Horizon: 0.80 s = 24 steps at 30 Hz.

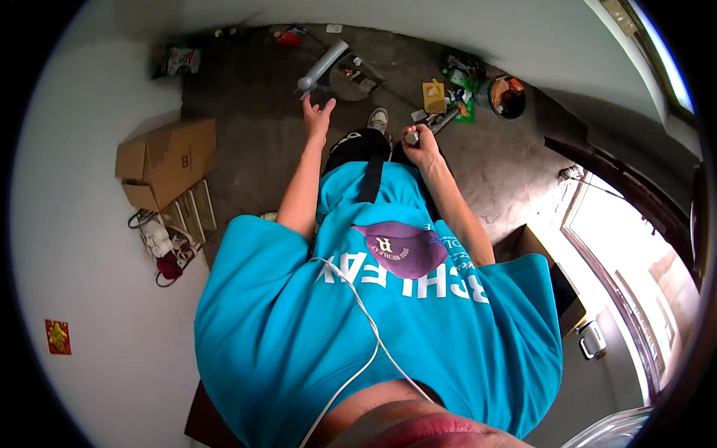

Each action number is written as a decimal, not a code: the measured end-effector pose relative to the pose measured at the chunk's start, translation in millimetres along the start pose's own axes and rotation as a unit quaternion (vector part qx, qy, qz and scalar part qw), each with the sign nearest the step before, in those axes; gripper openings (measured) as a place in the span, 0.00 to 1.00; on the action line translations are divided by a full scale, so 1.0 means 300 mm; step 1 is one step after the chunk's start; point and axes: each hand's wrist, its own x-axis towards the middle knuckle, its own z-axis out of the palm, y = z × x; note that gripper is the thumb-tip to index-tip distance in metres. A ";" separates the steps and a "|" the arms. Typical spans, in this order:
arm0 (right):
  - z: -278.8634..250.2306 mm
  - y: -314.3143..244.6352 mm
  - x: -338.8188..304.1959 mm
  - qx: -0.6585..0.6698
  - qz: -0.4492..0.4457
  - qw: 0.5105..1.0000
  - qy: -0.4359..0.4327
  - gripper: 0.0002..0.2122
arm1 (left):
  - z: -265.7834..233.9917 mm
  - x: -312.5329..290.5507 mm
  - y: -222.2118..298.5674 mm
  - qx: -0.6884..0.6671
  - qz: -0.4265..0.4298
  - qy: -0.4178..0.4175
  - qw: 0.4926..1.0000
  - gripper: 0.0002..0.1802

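My left hand is stretched forward with its fingers apart, holding nothing. Just past its fingertips a silver-grey cylinder with a rounded near end lies slanted; whether the fingers touch it I cannot tell. Beside the cylinder is a round, flat translucent piece with small bits on it. Closer to my body, my right hand is wrapped round a short grey rod-like thing, whose blunt end faces up. The rest of that rod is hidden by the fist.
A cardboard box stands at the left wall, with bags hanging nearby. Ahead to the right are a yellow packet, a grey tube and a dark bin with rubbish. A shoe shows between my hands.
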 end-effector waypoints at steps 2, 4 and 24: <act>0.007 0.006 -0.005 0.009 0.000 1.000 0.003 0.04 | -0.003 0.110 -0.053 0.015 -0.005 -0.014 1.000 0.41; -0.010 -0.014 -0.004 0.005 -0.033 0.999 0.019 0.04 | 0.025 0.161 -0.022 -0.030 -0.022 -0.092 0.995 0.39; -0.384 -0.320 -0.143 0.097 -0.182 0.978 -0.031 0.05 | 0.407 -0.029 0.175 0.329 0.323 -0.227 0.858 0.08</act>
